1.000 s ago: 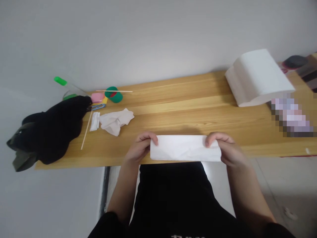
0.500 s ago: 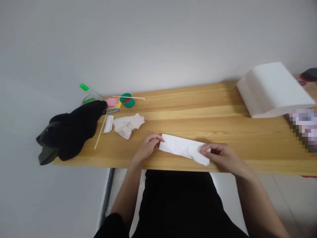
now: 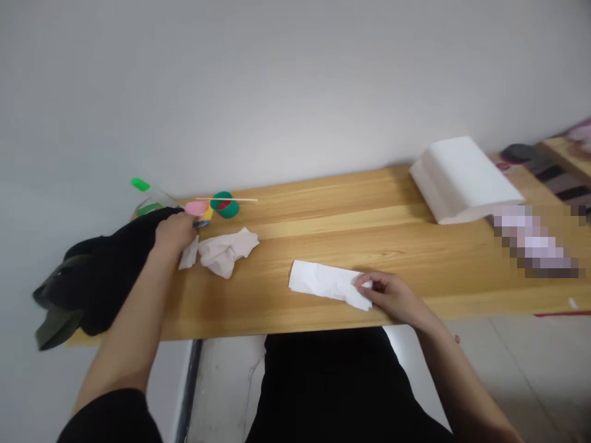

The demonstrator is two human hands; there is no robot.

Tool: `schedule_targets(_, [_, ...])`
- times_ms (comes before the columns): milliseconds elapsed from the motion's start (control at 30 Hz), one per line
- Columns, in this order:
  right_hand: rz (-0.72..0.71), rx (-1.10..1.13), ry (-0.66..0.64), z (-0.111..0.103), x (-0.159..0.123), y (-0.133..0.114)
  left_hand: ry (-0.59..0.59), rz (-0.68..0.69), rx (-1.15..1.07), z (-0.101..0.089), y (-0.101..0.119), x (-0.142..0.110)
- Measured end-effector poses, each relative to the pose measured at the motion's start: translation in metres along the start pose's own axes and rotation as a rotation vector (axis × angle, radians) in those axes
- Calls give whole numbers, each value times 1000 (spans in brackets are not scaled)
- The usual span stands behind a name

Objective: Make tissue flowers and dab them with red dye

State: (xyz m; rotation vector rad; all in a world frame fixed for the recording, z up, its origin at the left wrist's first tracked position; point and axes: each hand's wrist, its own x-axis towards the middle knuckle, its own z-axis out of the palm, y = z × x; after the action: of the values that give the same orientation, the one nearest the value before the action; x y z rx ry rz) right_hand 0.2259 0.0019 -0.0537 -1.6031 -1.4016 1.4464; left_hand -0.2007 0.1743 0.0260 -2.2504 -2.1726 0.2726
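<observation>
My right hand (image 3: 386,296) pinches the right end of a folded white paper strip (image 3: 323,280), which lies on the wooden table near its front edge. Over at the left, my left hand (image 3: 176,232) reaches beside the black cloth item (image 3: 108,264). Its fingers are mostly hidden, close to a pink pad (image 3: 196,208) and a slim blue item (image 3: 202,224). Just below that hand lies a small folded white paper (image 3: 189,253). A crumpled tissue (image 3: 225,252) is to its right.
A green tape roll (image 3: 226,206) with a thin wooden stick (image 3: 247,199) across it sits near the wall. Behind the black cloth is a green-tipped clear item (image 3: 141,184). A large white paper stack (image 3: 471,175) stands at right, with a blurred-out object (image 3: 530,241) nearby.
My left hand has let go of the paper strip's left end and moved left and away to the small items by the black cloth. My right hand still pinches the strip. The view has shifted slightly.
</observation>
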Motion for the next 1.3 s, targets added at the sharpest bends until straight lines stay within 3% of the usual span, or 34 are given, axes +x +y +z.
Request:
schedule_targets(233, [6,48,-23,1,-1,-3,-138,124,246,1,-8,17])
schedule_targets(667, [-61,78,-64,-1,-1,4,-261,257,383,-8,-15,31])
schedule_targets(1300, [-88,51,-44,-1,-4,-4,-72,225,445,-16,-11,4])
